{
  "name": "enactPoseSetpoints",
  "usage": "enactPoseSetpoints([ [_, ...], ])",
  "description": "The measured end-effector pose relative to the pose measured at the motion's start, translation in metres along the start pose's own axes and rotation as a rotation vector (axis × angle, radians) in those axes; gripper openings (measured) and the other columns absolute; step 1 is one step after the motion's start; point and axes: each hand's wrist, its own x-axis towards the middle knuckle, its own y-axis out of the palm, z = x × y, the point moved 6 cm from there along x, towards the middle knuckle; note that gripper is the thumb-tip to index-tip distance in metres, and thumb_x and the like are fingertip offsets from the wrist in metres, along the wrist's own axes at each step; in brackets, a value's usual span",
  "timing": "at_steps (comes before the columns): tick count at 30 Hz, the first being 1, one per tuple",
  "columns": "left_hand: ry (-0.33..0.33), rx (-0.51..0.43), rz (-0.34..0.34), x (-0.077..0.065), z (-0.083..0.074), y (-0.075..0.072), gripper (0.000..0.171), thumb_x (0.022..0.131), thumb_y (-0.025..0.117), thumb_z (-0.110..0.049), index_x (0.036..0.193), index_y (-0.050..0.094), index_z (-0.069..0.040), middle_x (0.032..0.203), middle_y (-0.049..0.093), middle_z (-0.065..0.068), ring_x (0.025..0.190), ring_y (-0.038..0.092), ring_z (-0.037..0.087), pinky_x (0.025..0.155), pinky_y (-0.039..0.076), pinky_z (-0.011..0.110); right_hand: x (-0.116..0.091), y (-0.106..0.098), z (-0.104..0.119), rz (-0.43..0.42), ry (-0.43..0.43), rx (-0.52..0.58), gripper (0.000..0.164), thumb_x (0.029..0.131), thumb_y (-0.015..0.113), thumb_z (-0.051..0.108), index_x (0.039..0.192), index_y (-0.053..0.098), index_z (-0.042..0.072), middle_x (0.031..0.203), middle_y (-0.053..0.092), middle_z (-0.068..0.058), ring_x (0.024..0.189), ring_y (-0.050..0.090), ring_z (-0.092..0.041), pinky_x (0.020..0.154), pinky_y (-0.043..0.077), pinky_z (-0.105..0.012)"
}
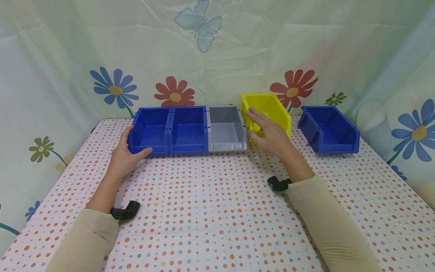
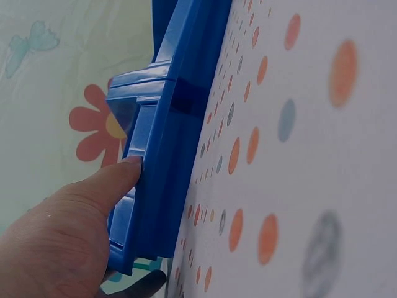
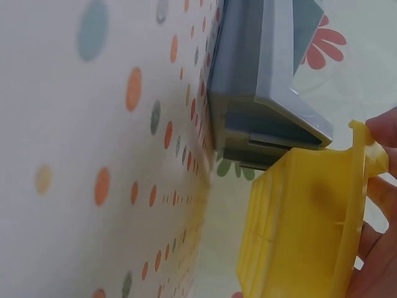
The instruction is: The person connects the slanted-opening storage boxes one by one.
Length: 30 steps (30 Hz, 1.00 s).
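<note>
In the head view my left hand (image 1: 126,155) grips the leftmost blue storage bin (image 1: 149,149), its thumb on the front edge and its fingers at the left side. My right hand (image 1: 270,135) holds a yellow storage bin (image 1: 284,119) near its front left corner. In the right wrist view the yellow bin (image 3: 313,217) is raised off the table, its wall close beside the grey bin (image 3: 248,81). Part of the right hand is outside that view.
A second blue bin (image 1: 188,148) and the grey bin (image 1: 227,146) continue the row from the left one. Another blue bin (image 1: 340,148) stands apart at the right. The dotted tablecloth (image 1: 204,211) extends toward me; a flowered backdrop (image 1: 231,56) hangs behind.
</note>
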Motion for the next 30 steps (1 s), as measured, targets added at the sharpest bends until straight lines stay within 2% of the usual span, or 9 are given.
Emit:
enactPoseSetpoints([
  [5, -0.001, 0.003, -0.002, 0.0006, -0.0003, 0.0002, 0.106, 0.094, 0.074, -0.045, 0.168, 0.001, -0.027, 0.171, 0.016, 0.025, 0.152, 0.024, 0.056, 0.117, 0.028, 0.075, 0.0005, 0.0009, -0.0009, -0.003, -0.004, 0.003, 0.063, 0.1, 0.054, 0.024, 0.161, 0.039, 0.021, 0.172, 0.028, -0.002, 0.146, 0.044, -0.039, 0.106, 0.05, -0.057],
  [17, -0.007, -0.001, 0.0, -0.0005, 0.0, -0.0003, 0.106, 0.094, 0.074, -0.046, 0.168, 0.0, -0.028, 0.171, 0.015, 0.024, 0.152, 0.023, 0.056, 0.117, 0.027, 0.075, 0.0015, 0.0041, -0.002, -0.008, 0.0, -0.017, 0.065, 0.097, 0.054, 0.023, 0.16, 0.041, 0.021, 0.171, 0.03, -0.003, 0.148, 0.043, -0.037, 0.112, 0.046, -0.056],
  [24, -0.007, 0.0, 0.0, -0.001, -0.0018, -0.0008, 0.106, 0.094, 0.074, -0.045, 0.168, 0.001, -0.028, 0.171, 0.016, 0.024, 0.152, 0.024, 0.056, 0.117, 0.027, 0.075, 0.0011, 0.0063, -0.0031, 0.0, -0.002, -0.021, 0.065, 0.097, 0.05, 0.023, 0.161, 0.039, 0.021, 0.171, 0.03, -0.004, 0.145, 0.045, -0.038, 0.11, 0.048, -0.056],
  [30, -0.005, 0.002, 0.001, -0.0011, -0.0026, -0.0014, 0.105, 0.094, 0.074, -0.045, 0.168, 0.001, -0.028, 0.171, 0.016, 0.024, 0.152, 0.024, 0.056, 0.117, 0.028, 0.075, 0.0006, 0.0084, -0.0037, 0.021, 0.014, -0.015, 0.066, 0.097, 0.051, 0.023, 0.162, 0.038, 0.021, 0.172, 0.028, -0.003, 0.149, 0.042, -0.038, 0.111, 0.047, -0.056],
])
